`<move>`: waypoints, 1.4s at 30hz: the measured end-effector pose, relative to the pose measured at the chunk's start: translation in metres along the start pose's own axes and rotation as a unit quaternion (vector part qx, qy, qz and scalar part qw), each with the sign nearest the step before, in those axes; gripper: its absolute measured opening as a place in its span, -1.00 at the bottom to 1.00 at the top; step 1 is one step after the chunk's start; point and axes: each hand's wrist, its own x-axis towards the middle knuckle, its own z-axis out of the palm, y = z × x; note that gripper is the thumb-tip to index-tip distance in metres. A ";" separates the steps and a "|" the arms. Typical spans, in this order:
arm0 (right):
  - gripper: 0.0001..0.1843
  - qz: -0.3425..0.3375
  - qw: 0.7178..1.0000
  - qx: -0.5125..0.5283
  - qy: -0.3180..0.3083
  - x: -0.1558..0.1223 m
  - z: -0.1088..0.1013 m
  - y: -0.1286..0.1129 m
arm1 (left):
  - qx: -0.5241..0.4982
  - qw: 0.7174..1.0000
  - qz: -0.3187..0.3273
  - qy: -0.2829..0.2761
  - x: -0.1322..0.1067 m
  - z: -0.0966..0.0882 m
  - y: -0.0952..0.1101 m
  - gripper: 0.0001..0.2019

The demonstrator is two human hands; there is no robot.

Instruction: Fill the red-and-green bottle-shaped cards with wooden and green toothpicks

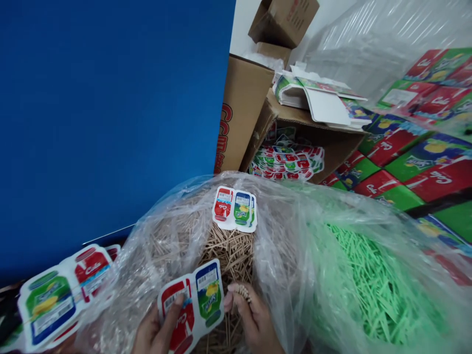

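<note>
My left hand (pixel 158 327) grips a die-cut card (pixel 210 292) printed with a red Cola can and a blue-green Sprite can, thumb on its face. To the right, my right hand (pixel 254 314) is closed around a small bundle of thin brown sticks (pixel 241 292), their ends showing near the card's right edge. Both hands are over a transparent plastic bag (pixel 162 236) filled with loose brown sticks (pixel 230 248). A few similar printed cards (pixel 235 209) lie on top of the sticks at the bag's far side. More cards (pixel 47 305) lie at the lower left.
Green sticks (pixel 379 285) fill another plastic bag on the right. Behind, an open carton (pixel 339 147) holds many printed cards (pixel 287 160), with folded printed sheets (pixel 328 105) on its edge. A blue panel (pixel 110 113) stands left; printed boxes (pixel 398 162) are stacked right.
</note>
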 end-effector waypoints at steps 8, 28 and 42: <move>-0.74 0.001 0.999 0.008 0.033 -0.002 -0.011 -0.003 | 0.064 0.997 0.014 -0.045 0.009 0.014 -0.007 -0.63; -0.70 0.006 0.997 0.004 0.073 -0.006 -0.026 -0.001 | 0.276 0.914 0.283 -0.092 0.024 0.039 -0.018 -0.64; -0.70 0.037 0.994 0.058 0.086 0.017 -0.018 -0.025 | 0.329 0.793 0.477 -0.189 0.029 0.033 -0.015 -0.78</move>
